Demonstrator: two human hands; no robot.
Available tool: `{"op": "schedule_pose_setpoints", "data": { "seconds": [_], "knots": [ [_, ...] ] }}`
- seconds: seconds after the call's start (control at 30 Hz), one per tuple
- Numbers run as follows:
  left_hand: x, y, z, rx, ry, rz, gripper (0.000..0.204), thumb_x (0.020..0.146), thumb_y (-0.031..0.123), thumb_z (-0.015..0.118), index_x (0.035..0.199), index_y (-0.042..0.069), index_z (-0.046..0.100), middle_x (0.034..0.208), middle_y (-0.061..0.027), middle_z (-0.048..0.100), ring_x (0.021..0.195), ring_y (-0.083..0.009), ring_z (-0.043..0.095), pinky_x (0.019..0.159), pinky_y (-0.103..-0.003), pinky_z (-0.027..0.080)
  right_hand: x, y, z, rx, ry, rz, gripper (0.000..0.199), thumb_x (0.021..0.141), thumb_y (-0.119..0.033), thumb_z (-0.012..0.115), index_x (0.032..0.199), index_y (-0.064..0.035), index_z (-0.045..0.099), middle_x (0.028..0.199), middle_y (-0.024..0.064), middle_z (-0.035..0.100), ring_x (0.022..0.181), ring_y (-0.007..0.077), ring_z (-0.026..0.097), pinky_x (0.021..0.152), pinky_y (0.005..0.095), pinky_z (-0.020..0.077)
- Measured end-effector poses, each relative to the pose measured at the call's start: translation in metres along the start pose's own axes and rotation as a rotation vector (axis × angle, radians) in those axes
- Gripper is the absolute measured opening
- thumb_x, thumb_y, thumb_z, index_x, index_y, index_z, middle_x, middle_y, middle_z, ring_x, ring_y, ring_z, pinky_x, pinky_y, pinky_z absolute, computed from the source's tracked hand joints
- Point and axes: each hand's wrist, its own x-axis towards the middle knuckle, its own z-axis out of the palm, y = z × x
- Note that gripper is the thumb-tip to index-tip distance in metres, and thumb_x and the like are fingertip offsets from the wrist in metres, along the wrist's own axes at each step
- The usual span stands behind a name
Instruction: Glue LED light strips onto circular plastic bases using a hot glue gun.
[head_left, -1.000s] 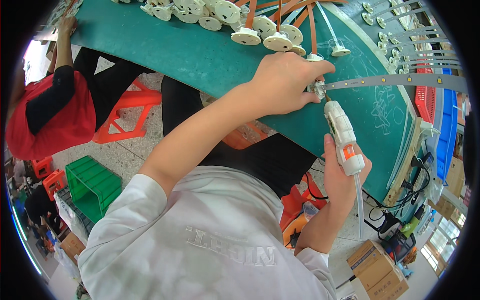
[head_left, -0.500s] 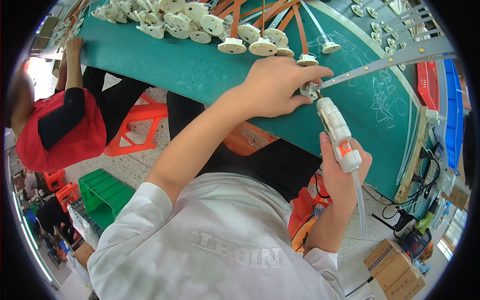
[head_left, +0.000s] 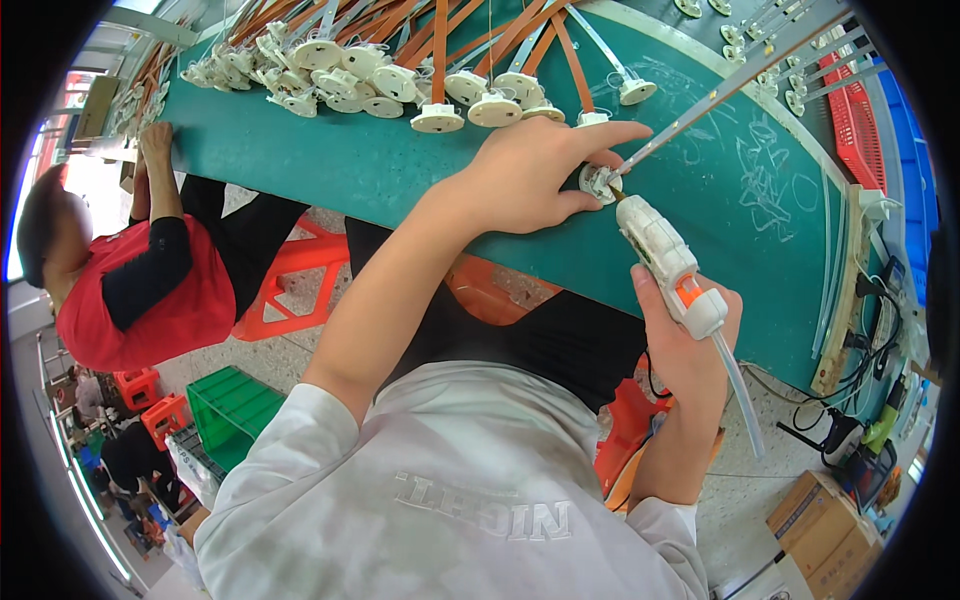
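My left hand (head_left: 540,172) is closed on a small white round lamp base (head_left: 599,184) at the table's near side, its index finger stretched out over the part. From that base a long pale LED strip (head_left: 718,95) slants up to the right. A white hot glue gun (head_left: 652,238) is gripped in my right hand (head_left: 693,335), fingers wrapped round its handle. The gun's nozzle points at the base and touches it or sits very close; I cannot tell which. A clear glue stick (head_left: 740,395) sticks out behind the gun.
Many white round bases (head_left: 345,72) with brown and silver strips lie heaped along the far side of the green table (head_left: 400,165). A red basket (head_left: 853,135) and cables (head_left: 868,345) are at right. A co-worker in red (head_left: 140,290) sits at left, by a red stool (head_left: 300,268).
The view has shifted, so table and heap sit slightly differently. The LED strip now rises more steeply from the base. Both hands keep their grips.
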Motion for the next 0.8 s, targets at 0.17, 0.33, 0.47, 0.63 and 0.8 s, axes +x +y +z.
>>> {"op": "schedule_pose_setpoints", "data": {
  "seconds": [0.17,0.33,0.47,0.63,0.8],
  "knots": [
    [0.001,0.001,-0.002,-0.006,-0.013,-0.004,0.076,0.076,0.009,0.079,0.144,0.022,0.048,0.11,-0.0057,0.076,0.094,-0.0299,0.072,0.08,-0.041,0.056,0.003,0.002,0.001,0.052,0.056,-0.042,0.02,0.085,-0.013,0.077,0.078,0.0044,0.07,0.057,0.0133,0.061,0.045,0.0199,0.055,0.047,0.0328,0.0409],
    [0.002,0.002,-0.002,-0.004,-0.02,-0.013,0.076,0.076,0.009,0.079,0.145,0.022,0.048,0.111,-0.006,0.076,0.095,-0.0306,0.072,0.081,-0.041,0.056,0.004,0.006,-0.002,0.122,0.044,-0.042,0.019,0.085,-0.011,0.076,0.078,0.0049,0.069,0.057,0.0114,0.06,0.047,0.014,0.052,0.047,0.0319,0.0401],
    [0.001,0.003,-0.004,-0.011,-0.037,-0.035,0.076,0.077,0.01,0.079,0.145,0.022,0.047,0.111,-0.0059,0.076,0.096,-0.0305,0.072,0.082,-0.041,0.056,0.002,0.009,-0.003,0.138,-0.001,-0.006,0.02,0.085,-0.011,0.076,0.077,0.0052,0.068,0.056,0.0089,0.058,0.049,0.0097,0.048,0.047,0.0307,0.0389],
    [0.002,0.004,-0.004,0.001,-0.023,-0.012,0.081,0.076,0.004,0.078,0.149,0.018,0.047,0.113,-0.0048,0.076,0.085,-0.0225,0.07,0.071,-0.033,0.054,0.003,0.013,-0.002,0.155,0.004,-0.022,0.019,0.085,-0.011,0.076,0.078,0.0058,0.068,0.056,0.0082,0.058,0.05,0.0083,0.047,0.047,0.0302,0.0383],
    [0.002,0.004,-0.004,-0.015,-0.032,-0.021,0.08,0.076,0.004,0.077,0.148,0.018,0.048,0.113,-0.0044,0.076,0.078,-0.0208,0.067,0.069,-0.033,0.052,0.002,0.016,-0.003,0.138,-0.045,0.029,0.015,0.088,-0.01,0.076,0.084,0.004,0.071,0.064,0.0028,0.064,0.055,0.0065,0.057,0.05,0.0248,0.0431]
  ]
}}
